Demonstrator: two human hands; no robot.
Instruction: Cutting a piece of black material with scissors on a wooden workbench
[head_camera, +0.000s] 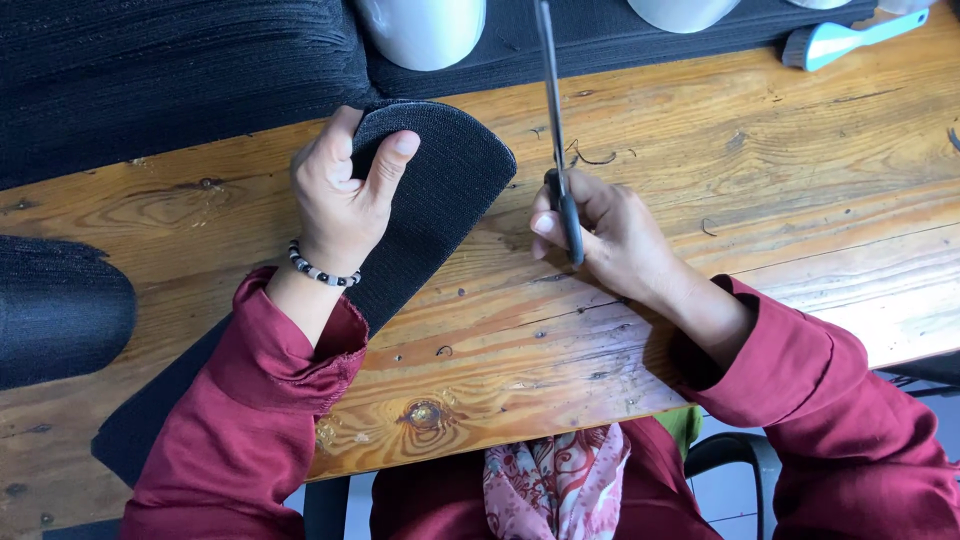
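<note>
Bare knotty wooden tabletop (560, 330) lies open between the two hands, its near edge running just above the person's lap. Left hand (345, 195), wrist bent, pinches the rounded end of a long black knitted fabric strip (440, 200) between thumb and fingers. Right hand (610, 235) is curled around black-handled scissors (556, 150), blades together and pointing away towards the black fabric stack (170, 80) at the far edge.

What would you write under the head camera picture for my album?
Left hand grips a black knitted piece on a wooden table; right hand holds scissors.
</note>
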